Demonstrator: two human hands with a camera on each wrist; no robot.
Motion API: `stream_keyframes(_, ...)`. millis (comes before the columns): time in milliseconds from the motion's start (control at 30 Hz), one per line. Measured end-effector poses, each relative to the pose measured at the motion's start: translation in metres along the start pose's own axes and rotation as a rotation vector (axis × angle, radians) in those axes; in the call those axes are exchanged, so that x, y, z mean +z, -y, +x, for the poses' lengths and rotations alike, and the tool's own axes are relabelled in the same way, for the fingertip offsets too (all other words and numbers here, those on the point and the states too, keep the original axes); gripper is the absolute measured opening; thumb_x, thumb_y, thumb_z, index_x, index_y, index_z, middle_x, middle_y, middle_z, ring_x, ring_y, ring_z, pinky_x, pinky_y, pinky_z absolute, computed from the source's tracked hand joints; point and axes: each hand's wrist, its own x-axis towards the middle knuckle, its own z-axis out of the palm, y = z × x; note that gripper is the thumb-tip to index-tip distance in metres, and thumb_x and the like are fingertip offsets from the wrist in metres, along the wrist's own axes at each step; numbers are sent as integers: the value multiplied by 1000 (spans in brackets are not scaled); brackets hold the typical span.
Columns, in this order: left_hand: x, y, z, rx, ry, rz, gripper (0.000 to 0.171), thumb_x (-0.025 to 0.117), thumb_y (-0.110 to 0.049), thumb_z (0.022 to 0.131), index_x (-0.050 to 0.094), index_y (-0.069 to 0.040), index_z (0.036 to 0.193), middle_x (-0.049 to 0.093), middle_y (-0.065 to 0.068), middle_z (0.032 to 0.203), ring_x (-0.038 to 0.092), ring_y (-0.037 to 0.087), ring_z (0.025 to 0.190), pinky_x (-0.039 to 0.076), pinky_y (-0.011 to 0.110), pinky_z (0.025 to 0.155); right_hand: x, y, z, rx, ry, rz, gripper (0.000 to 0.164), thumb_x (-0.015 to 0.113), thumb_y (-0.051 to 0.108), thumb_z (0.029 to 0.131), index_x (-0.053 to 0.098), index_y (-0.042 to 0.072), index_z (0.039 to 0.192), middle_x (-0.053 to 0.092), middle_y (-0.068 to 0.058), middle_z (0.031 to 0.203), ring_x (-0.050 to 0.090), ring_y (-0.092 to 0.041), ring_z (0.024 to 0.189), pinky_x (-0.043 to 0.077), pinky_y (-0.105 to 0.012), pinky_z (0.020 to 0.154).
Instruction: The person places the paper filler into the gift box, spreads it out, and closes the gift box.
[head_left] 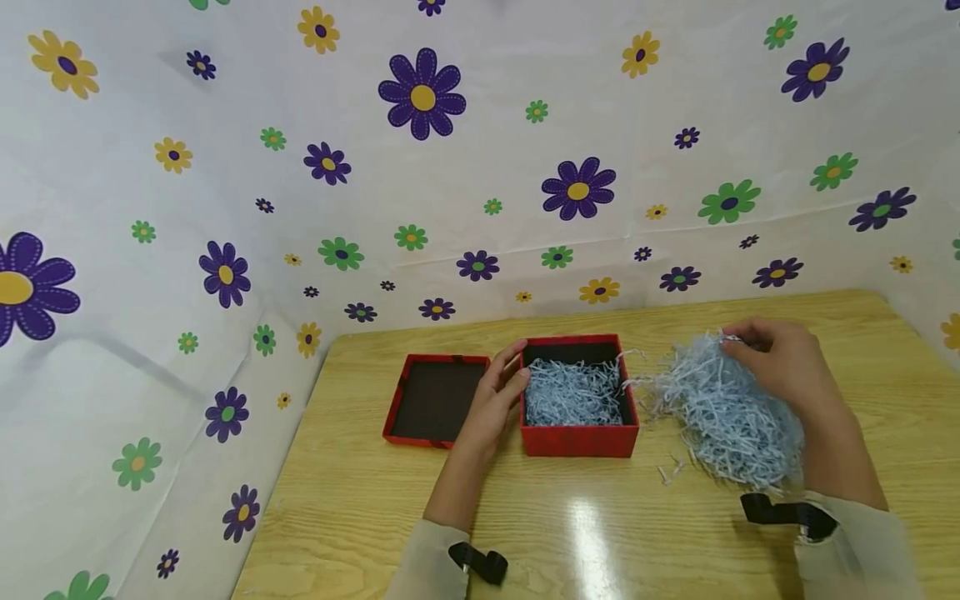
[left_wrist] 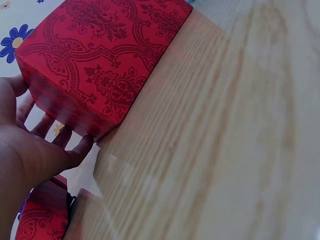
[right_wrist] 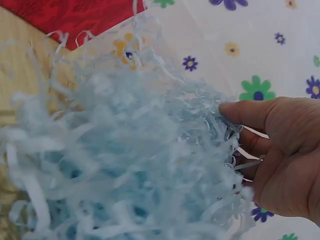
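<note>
A red patterned box (head_left: 581,442) with a dark inside holds pale blue shredded paper (head_left: 573,392). My left hand (head_left: 495,400) rests its fingertips against the box's left wall, the fingers spread and slightly bent. In the left wrist view, that hand (left_wrist: 37,140) touches the lower side of the red box (left_wrist: 100,60). To the right of the box, my right hand (head_left: 787,367) pinches a large loose clump of shredded paper (head_left: 738,425). Up close, the right wrist view has the clump (right_wrist: 130,150) hanging from the thumb and fingers of this hand (right_wrist: 285,155).
The box's red lid (head_left: 438,400) lies left of the box, dark inside facing up. A few loose paper strips (head_left: 671,472) are on the wooden table (head_left: 345,517). Behind and at the left hangs a white flowered cloth (head_left: 480,158).
</note>
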Motion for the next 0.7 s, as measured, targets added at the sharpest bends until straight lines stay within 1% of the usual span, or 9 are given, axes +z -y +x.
stream_keyframes(133,-1,1,0,-7,4,-9,51,60,-32,109,48,-33,159,34,0,169,36,29,153,33,63,121,-10,18,-4,24,-73,11,34,62,24,109,68,-4,127,69,-27,115,57,-29,95,44,-10,63)
stream_keyframes(233,-1,1,0,-13,6,-13,50,61,-33,109,49,-36,158,34,-2,168,37,28,152,34,62,120,-16,29,-8,24,-135,16,35,63,25,108,70,-2,129,70,-23,113,55,-18,87,45,-11,61)
stream_keyframes(267,-1,1,0,-13,7,-13,50,61,-32,109,49,-37,157,34,-2,168,37,27,152,34,62,120,-18,33,-9,20,-164,23,34,64,25,108,70,-1,128,70,-18,111,55,-13,85,45,-11,61)
stream_keyframes(300,-2,2,0,-13,8,-14,50,61,-32,108,50,-37,157,34,-2,168,37,27,152,34,62,120,-20,36,-11,17,-192,31,33,65,24,107,71,-1,128,71,-11,108,54,-9,83,45,-10,62)
stream_keyframes(367,-2,2,1,-13,9,-13,50,61,-33,108,50,-37,157,34,-2,168,36,27,153,34,62,120,-24,43,-13,2,-249,59,31,67,22,106,72,1,128,69,7,103,53,-1,81,45,-7,63)
stream_keyframes(433,-2,1,1,-10,9,-12,50,61,-33,108,50,-37,157,33,-2,169,35,27,153,33,63,121,-27,50,-15,-14,-306,94,29,69,19,104,73,1,126,61,23,99,53,4,84,45,-4,65)
stream_keyframes(500,-3,1,0,-10,7,-12,50,61,-33,108,49,-37,157,33,-1,169,34,28,154,32,64,121,-30,55,-17,-24,-347,117,28,70,18,103,73,1,126,54,33,96,51,6,88,43,-3,66)
stream_keyframes(600,-2,0,0,-15,7,-15,50,61,-34,108,49,-37,157,33,-1,169,35,28,153,33,64,120,-32,63,-20,-24,-393,128,28,71,17,103,73,1,125,53,36,97,51,9,93,42,-2,68)
stream_keyframes(700,-2,0,0,-17,7,-17,50,61,-34,108,50,-38,157,34,0,169,36,29,153,33,64,120,-33,70,-22,-22,-443,119,27,71,16,103,74,0,125,52,36,96,49,11,93,40,-3,70)
